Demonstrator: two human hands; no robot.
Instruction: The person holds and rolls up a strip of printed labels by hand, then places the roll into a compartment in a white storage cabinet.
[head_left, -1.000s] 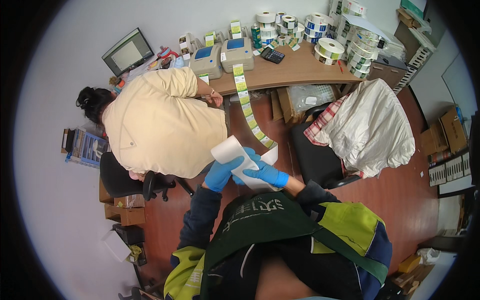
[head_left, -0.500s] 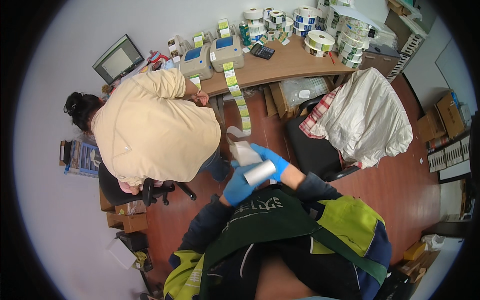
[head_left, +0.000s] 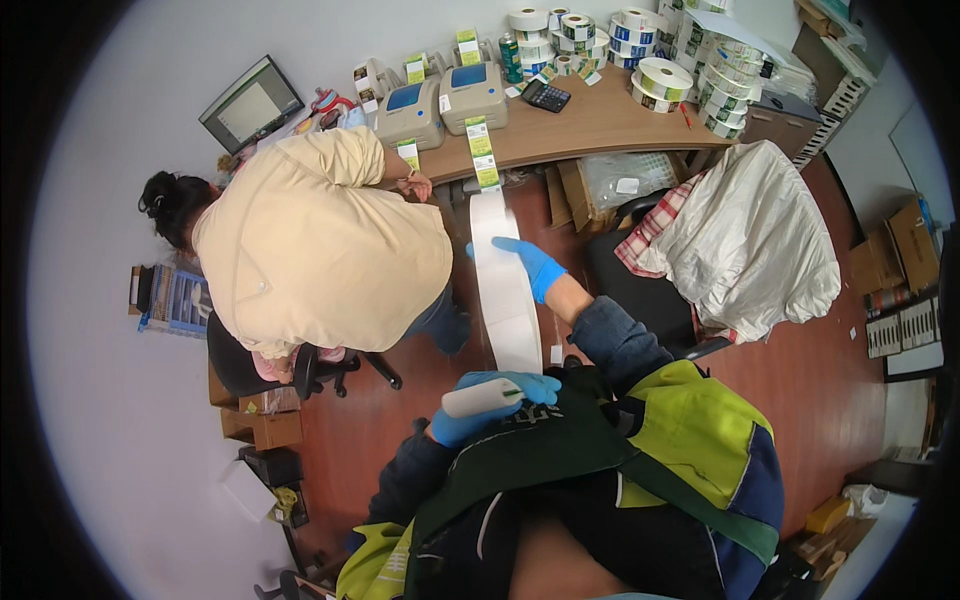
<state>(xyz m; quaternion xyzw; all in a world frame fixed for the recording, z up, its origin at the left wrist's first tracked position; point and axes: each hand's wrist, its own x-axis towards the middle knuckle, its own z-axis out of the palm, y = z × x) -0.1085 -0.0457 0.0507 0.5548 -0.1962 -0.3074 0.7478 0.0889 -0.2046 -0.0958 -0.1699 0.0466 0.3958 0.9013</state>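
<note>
My left hand (head_left: 457,430) wears a blue glove and is wrapped round a small white roll (head_left: 478,398) close to my apron. A long label strip (head_left: 508,310), its plain white side up, stretches away from beside that roll. My right hand (head_left: 538,268), gloved in blue too, pinches the strip partway along its length, thumb on top. At its far end the strip meets printed green and yellow labels (head_left: 482,150) hanging from the front of a label printer (head_left: 472,97). Part of the right hand's fingers is hidden beneath the strip.
A person (head_left: 320,240) in a cream jacket sits at the left by the desk (head_left: 600,115). A second printer (head_left: 410,115), a calculator (head_left: 546,96) and several label rolls (head_left: 664,78) stand on it. An office chair (head_left: 630,275) draped with a white cover is at the right.
My hands have drawn apart. The right hand moved forward along the strip, the left came back toward my body with the roll, and the slack strip now runs straighter between them.
</note>
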